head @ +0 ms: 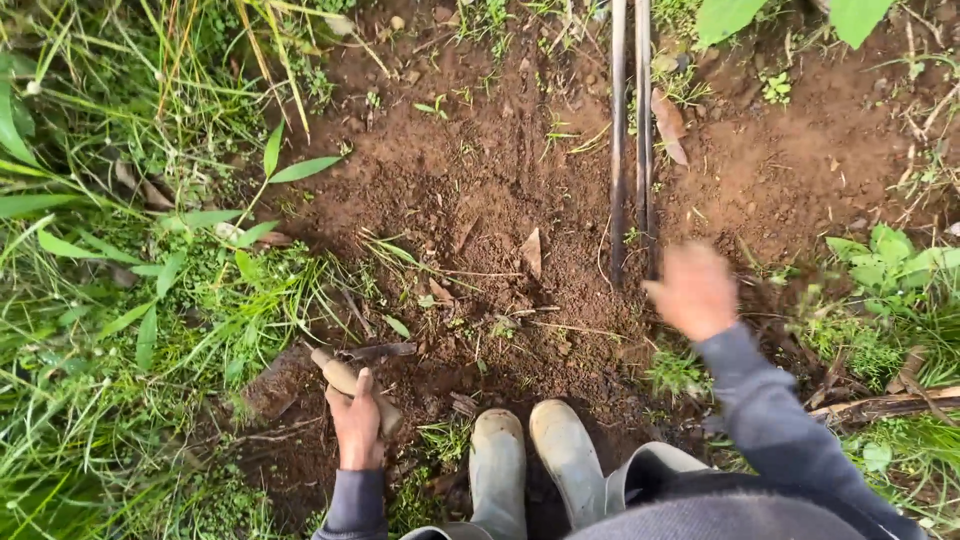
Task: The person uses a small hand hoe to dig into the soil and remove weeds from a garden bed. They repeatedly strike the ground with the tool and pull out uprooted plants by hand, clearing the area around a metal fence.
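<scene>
- Bare brown soil (480, 180) is lying between grass.
- The right hand (693, 291) is blurring near two thin stems (630, 140); grip unclear.
- The left hand (356, 425) is gripping a wooden handle (342, 378), blade hidden.

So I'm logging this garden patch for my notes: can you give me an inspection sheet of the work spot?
Surface: bare brown soil, loose and crumbly, with small weeds and dry leaves.
Job's things: a short tool with a wooden handle, its dark blade on the soil; two thin upright poles side by side.
Clutter: dead leaf by the poles, scattered twigs.
Hands: left hand wrapped around the handle; right hand blurred, close to the foot of the poles, grip unclear.
Cables: nothing seen.
Surroundings: grass on the left, leafy plants on the right, pale rubber boots below.
</scene>
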